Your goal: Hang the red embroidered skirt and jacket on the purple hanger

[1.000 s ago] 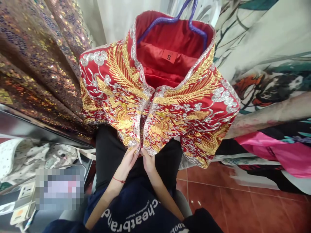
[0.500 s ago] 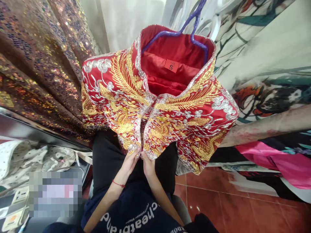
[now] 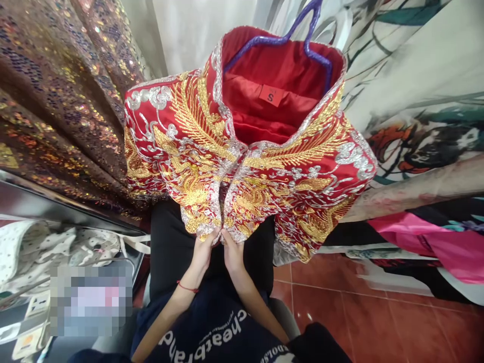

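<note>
A red jacket (image 3: 260, 179) with gold and silver embroidery hangs from a purple hanger (image 3: 282, 41) in front of me. Its stand collar shows a red lining and a size label (image 3: 271, 95) marked S. My left hand (image 3: 204, 250) pinches the left front edge near the hem, thumb on top. On the other front edge, my right hand (image 3: 232, 248) grips at the same height. The two edges nearly meet between my thumbs, with a narrow gap above. My fingertips are hidden behind the cloth.
A sequinned curtain-like cloth (image 3: 64, 101) hangs at the left. Below it lie a white spotted cloth (image 3: 22, 247) and a blurred-out device (image 3: 93, 302). Printed fabric (image 3: 423, 101) hangs at the right, above a pink cloth (image 3: 446, 247) and red floor tiles (image 3: 321, 302).
The jacket's collar and hanger appear slightly higher and further right in view. Both hands keep their hold near the hem, drawn slightly up, and the front edges sit about as close.
</note>
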Demonstrator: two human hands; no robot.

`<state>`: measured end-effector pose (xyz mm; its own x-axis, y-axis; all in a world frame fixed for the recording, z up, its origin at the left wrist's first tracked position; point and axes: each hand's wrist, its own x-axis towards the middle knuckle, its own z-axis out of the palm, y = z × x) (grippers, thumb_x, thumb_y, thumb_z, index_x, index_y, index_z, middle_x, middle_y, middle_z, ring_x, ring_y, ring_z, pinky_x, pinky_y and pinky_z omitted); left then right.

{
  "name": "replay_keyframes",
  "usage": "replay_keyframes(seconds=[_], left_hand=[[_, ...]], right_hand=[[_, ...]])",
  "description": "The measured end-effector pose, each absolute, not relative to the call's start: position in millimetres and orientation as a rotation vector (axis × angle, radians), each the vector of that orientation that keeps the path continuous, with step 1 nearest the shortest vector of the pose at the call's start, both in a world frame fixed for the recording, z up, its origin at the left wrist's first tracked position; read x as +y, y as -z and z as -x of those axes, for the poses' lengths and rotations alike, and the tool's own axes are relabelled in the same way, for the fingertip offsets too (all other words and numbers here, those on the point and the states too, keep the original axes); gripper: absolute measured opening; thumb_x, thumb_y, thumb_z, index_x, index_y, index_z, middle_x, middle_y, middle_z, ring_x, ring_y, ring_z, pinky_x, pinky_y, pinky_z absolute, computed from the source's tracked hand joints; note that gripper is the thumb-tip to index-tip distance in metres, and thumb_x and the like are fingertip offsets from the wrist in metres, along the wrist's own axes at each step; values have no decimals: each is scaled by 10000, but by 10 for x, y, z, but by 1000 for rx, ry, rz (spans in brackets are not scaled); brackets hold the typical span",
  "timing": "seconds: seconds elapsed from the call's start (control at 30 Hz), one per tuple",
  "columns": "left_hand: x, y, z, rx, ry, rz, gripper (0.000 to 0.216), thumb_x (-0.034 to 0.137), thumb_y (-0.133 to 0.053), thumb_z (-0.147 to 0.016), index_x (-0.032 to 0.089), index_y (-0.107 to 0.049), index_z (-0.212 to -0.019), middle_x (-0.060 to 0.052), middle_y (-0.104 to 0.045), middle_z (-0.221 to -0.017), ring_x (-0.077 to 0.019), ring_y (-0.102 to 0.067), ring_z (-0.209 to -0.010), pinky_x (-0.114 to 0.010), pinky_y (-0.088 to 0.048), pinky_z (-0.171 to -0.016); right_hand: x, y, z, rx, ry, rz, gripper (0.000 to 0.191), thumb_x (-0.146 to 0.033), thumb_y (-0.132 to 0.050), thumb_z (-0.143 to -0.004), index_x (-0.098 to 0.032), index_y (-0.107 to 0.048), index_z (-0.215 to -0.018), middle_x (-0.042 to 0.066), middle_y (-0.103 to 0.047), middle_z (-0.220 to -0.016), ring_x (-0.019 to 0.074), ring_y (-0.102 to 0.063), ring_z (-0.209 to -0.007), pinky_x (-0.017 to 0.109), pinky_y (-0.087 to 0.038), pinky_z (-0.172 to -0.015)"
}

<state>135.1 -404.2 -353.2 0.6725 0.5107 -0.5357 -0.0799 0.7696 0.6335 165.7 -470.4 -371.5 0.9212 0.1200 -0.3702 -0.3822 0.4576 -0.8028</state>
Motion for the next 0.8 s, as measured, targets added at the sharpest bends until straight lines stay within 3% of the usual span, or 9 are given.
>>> replay_keyframes(seconds=[0.17,0.43,0.57,0.63,0.7,0.8], left_hand=[[-3981,3495,-1367,750,-374,-682,554,252,-924,-617,163,-720,-1125,-78,-773,-1103,-234,-717,-1067,-353,-509,-1035],[-4040,3500,-1334,777,-302,-635,521,286,-922,-612,154,-726,-1076,-83,-774,-1064,-220,-732,-915,-349,-551,-892],[-4101,3509,-1321,802,-417,-661,502,298,-916,-614,164,-713,-1053,-48,-771,-1023,-177,-719,-901,-299,-542,-874],[-4103,3510,-1317,792,-420,-690,429,316,-910,-618,146,-710,-957,-32,-760,-896,-157,-702,-787,-285,-547,-788],[-4085,3513,-1315,767,-367,-709,356,337,-903,-625,122,-687,-809,-11,-700,-694,-135,-635,-597,-282,-524,-648],[-4036,3521,-1319,748,-318,-697,351,327,-905,-622,120,-691,-808,-13,-694,-675,-144,-642,-601,-288,-525,-651]], right_hand=[[-4729,3643,-1668,285,-380,1043,620,-372,-867,-667,-239,-676,-1243,59,-727,-1234,261,-685,-1144,459,-535,-1066],[-4844,3617,-1653,250,-409,1080,620,-360,-892,-619,-225,-693,-1190,69,-741,-1191,270,-697,-1082,468,-539,-1033],[-4803,3623,-1650,190,-422,1140,572,-434,-852,-674,-230,-678,-1179,58,-724,-1206,231,-676,-1098,403,-524,-1043],[-4839,3626,-1673,118,-505,1221,499,-514,-794,-737,-233,-679,-1134,51,-737,-1135,201,-689,-1014,337,-562,-931],[-4929,3623,-1712,57,-630,1293,443,-575,-730,-794,-218,-691,-1053,50,-755,-988,169,-698,-818,281,-570,-721],[-5125,3582,-1775,-48,-863,1363,477,-636,-668,-829,-163,-717,-865,51,-736,-732,136,-658,-568,208,-444,-468]])
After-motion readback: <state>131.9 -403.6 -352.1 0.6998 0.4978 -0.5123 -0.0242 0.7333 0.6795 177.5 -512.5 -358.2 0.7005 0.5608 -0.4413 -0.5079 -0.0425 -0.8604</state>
